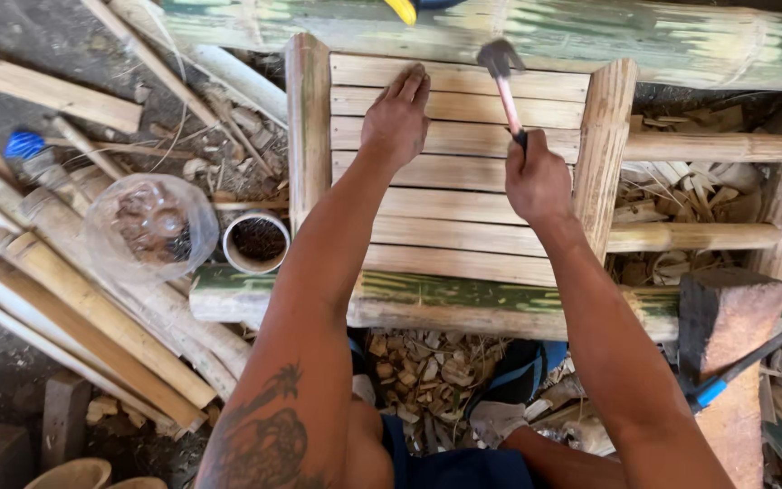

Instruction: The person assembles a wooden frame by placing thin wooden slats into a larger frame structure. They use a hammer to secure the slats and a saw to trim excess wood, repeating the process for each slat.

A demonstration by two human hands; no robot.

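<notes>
the left hand [397,118] lies flat, fingers spread, on the top slat of the pale slatted bamboo frame [450,167], near its far left corner. the right hand [536,181] is clamped on the pink-handled metal hammer [502,77], head over the far edge.

The hammer [502,80] head is motion-blurred — its face cannot be made out. At twelve o'clock a yellow object [402,9] is cut by the top edge. At four o'clock a blue-handled tool [742,367] runs off the right edge. The contents of the clear plastic bag [150,226] at nine o'clock are too murky to tell — small dark bits.
</notes>
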